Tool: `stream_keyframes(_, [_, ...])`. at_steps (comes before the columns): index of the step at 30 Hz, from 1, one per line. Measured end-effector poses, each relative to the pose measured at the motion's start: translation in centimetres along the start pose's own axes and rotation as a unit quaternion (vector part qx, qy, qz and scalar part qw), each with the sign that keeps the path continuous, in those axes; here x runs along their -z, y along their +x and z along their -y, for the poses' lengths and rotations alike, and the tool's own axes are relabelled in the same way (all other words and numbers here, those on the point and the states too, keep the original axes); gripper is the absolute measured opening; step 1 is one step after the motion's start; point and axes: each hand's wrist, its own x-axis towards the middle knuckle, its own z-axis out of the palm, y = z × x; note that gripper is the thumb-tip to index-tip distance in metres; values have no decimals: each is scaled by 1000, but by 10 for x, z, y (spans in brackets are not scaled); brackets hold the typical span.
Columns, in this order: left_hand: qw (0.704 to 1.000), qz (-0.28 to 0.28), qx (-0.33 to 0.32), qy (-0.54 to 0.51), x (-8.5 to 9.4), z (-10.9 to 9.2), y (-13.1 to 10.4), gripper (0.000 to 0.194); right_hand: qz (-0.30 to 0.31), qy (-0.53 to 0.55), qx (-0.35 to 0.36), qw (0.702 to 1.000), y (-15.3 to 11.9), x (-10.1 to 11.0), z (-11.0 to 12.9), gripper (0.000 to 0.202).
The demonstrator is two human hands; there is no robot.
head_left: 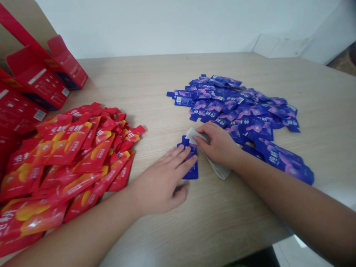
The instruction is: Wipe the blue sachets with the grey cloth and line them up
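One purple-blue sachet (191,172) lies flat on the wooden table. Across it rests my left hand (167,178), its fingers stretched out and pressing on the sachet. My right hand (218,142) grips a folded white cloth (222,171) and holds its edge against the top end of that sachet. Just beyond my right hand spreads a pile of purple-blue sachets (236,107). Part of the sachet is covered by my left fingers and by the cloth.
A heap of red sachets (75,155) fills the left side of the table (139,81). Behind it stand red cardboard boxes (44,78) with raised flaps. A larger purple-blue pouch (286,163) lies near my right forearm. A white wall (172,26) closes off the back.
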Motion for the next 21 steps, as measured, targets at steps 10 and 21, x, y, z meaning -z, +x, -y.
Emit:
stream_keyframes(10, [978,-50,108,170,4,-6,-5,72,-130,60,-51,988,-8,18,20,5])
stream_keyframes(21, [999,-4,-25,35,12,-7,4,60,-131,96,-82,983,-10,21,20,8])
